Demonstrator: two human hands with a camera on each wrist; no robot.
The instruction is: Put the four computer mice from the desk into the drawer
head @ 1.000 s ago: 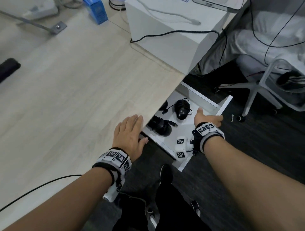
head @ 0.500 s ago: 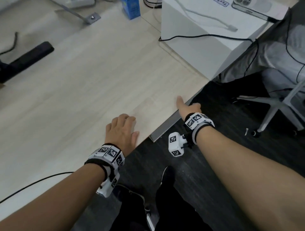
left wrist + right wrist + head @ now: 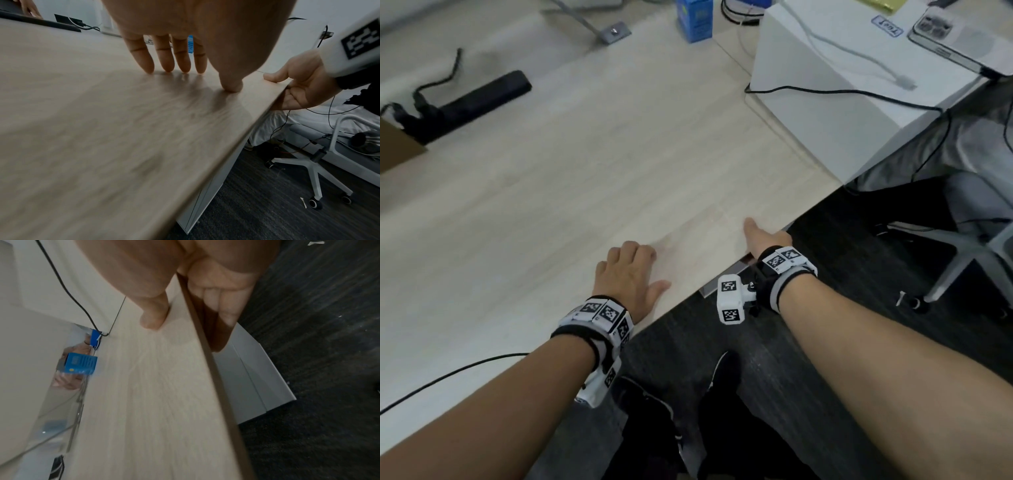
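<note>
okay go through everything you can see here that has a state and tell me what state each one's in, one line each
drawer: pushed in, only its front shows under the desk edge.
left hand: empty, fingertips and thumb resting on the desk.
right hand: thumb on top of the desk edge, fingers curled beneath.
phone: lying on the white box, cable attached.
computer mice: none in view.

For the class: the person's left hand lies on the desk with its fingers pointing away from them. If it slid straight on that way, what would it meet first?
The left hand points up across bare desk. The way looks free for a long stretch; the first thing is probably the blue box at the far edge, though depth is hard to judge.
</note>
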